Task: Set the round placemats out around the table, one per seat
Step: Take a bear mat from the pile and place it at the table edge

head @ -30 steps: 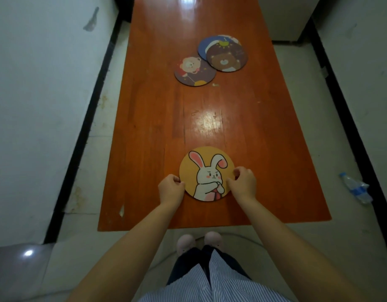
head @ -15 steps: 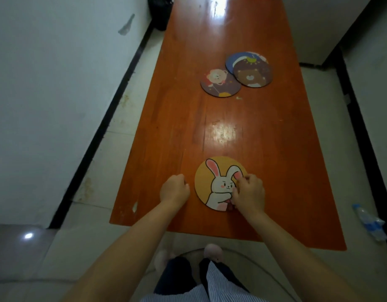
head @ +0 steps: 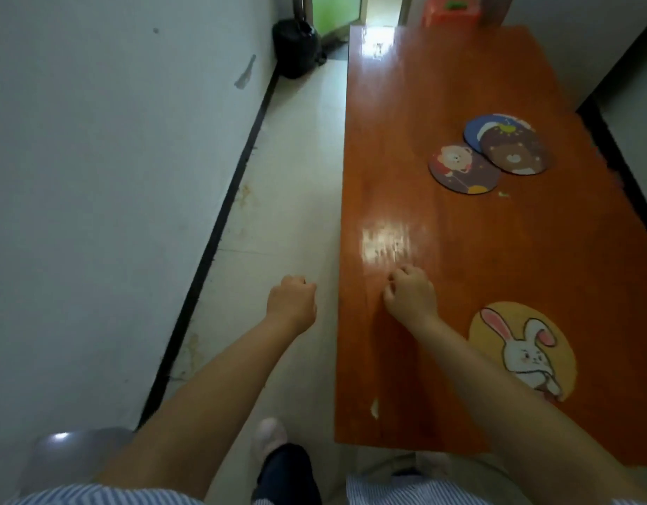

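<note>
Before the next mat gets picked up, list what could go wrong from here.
1. The brown bear mat overlaps the blue moon mat; grabbing one may drag both.
2. The bear-with-balloon mat lies right beside that pair, so a reach could knock it askew.
3. The right forearm crosses the near edge of the rabbit mat; drawing it back may shift that mat. Both the left hand and right hand hold nothing.

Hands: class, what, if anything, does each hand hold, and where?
Nothing. The left hand and right hand are loosely curled and empty; the rabbit placemat lies free on the table.
</note>
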Demonstrator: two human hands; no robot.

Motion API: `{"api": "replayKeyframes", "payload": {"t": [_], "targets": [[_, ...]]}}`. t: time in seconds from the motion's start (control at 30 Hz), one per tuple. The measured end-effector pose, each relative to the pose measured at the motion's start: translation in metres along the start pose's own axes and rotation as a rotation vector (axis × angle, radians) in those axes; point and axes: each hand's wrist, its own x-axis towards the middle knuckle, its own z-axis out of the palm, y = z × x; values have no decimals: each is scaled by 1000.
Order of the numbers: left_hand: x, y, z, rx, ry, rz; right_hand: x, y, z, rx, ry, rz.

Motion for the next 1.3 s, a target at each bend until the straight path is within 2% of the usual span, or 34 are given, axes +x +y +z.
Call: {"api": "replayKeyframes", "payload": {"t": [0.2,0.37,0.5,0.7,1.0,1.3], "targets": [[29,-84,-25,78,-43,117,29,-61,23,22,12,191],[75,-102,-39,114,-82,209,53,-68,22,-49,-47,293],[124,-88,-51,139,-108,304,79,-59,14,-66,-26,371],[210,-45,-76,220,-111,482,137,-20,-10,48,38,500],[340,4,-124,276,-136,625,236,22,-46,88,124,708],[462,40,-123,333,-208,844,292,45,-35,19,135,918]]}}
